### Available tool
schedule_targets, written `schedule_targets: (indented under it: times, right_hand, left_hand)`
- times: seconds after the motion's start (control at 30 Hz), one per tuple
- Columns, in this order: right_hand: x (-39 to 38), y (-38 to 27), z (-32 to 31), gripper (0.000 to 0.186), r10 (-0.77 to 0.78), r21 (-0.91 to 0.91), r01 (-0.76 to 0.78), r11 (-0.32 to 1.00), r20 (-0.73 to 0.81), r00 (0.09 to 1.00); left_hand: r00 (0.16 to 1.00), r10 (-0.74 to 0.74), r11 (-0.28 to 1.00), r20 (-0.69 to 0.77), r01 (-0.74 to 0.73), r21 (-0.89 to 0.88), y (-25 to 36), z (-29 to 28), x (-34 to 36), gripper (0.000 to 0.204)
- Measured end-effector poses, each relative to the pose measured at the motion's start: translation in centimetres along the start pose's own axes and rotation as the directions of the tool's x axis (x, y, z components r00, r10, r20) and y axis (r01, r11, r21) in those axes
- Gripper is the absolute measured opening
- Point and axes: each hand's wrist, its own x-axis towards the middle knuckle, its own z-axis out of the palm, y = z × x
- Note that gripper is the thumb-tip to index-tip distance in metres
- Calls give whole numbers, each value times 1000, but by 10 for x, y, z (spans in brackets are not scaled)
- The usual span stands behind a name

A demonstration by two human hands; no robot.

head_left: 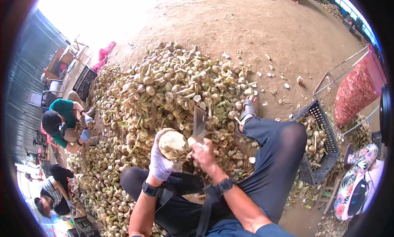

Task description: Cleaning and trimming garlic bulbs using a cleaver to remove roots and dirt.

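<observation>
Dirt floor [250,27] is carrying a garlic pile [164,91], blk crate [325,168] w/ garlic sitting on R. Gloved L hand [161,166] is gripping a pale round bulb [172,143] btwn the knees [292,136]; R hand [206,157], just beside, is clutching a knife [200,121], blade pointing fwd.

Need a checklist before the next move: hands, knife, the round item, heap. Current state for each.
1. Left hand gloved, holding the pale round item: ok.
2. Right hand gripping the knife: ok.
3. Right hand gloved: not ok, bare.
4. Blade clear of left hand: ok, it points away from the body.
5. Knife edge sharp: cannot tell.
6. Garlic heap in front of the person: ok.
</observation>
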Motion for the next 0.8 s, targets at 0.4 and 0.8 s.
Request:
schedule_targets:
  times: [0.4,0.8]
  right_hand:
    - [-5,-45,-14,15,103,625,-286,727,313,944]
    - [-15,-58,2,17,-524,-333,540,773,146,839]
  left_hand:
    - [951,283,939,-121,-250,235,0,-4,11,87]
    - [963,47,998,-265,-36,49,-10,-9,3,54]
